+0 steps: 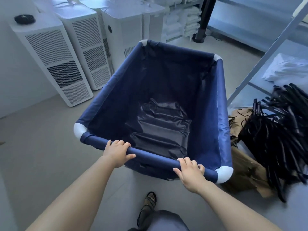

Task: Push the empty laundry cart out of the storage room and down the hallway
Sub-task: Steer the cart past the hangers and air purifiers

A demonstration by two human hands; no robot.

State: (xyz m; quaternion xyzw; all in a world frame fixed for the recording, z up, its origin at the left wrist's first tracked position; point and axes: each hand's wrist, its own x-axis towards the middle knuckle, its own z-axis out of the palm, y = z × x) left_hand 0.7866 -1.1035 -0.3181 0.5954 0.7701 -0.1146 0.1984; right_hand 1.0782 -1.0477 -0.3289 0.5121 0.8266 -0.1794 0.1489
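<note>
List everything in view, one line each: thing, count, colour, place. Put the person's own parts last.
laundry cart: one, dark blue fabric with white corner caps, centre, nothing inside
air purifiers: at least four, white, in a row along the left wall
black round item: one, on top of the nearest purifier
folded linens: several stacks, white, on shelves at the back
black pole: one, standing at the back, right of the linens
metal shelving: grey, right side
white bundle: one, on the right shelf
hangers: a pile, black, floor at right
left hand: gripping the near rail
right hand: gripping the near rail
sandalled foot: one, bottom centre
</note>
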